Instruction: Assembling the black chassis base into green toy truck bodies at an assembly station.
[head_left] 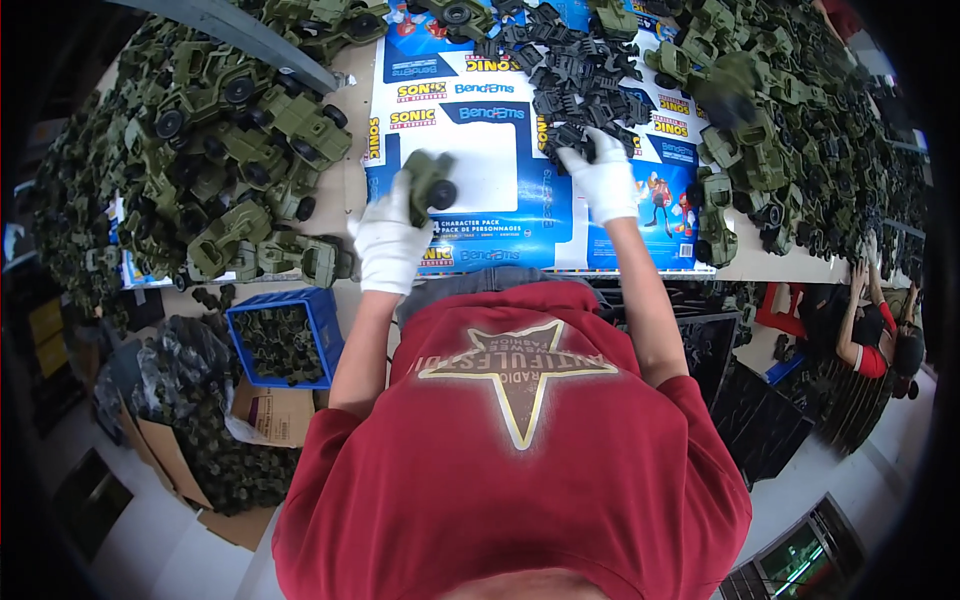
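Observation:
My left hand (388,235), in a white glove, is closed around an olive-green toy jeep (430,185) with black wheels, held over the printed sheet; motion blurs the jeep a little. My right hand (606,180), also gloved in white, reaches to the near edge of a heap of small black plastic parts (590,85). Its thumb and fingers are apart at the parts, and no part shows clearly gripped. Under both hands lies a blue and white printed cardboard sheet (470,165) on the table.
Many green toy jeeps pile up at left (235,150) and right (750,130). A grey metal bar (250,40) slants over the left pile. Below the table at left stand a blue crate (333,340) of green parts and an open carton (165,440). Another person (870,335) is at far right.

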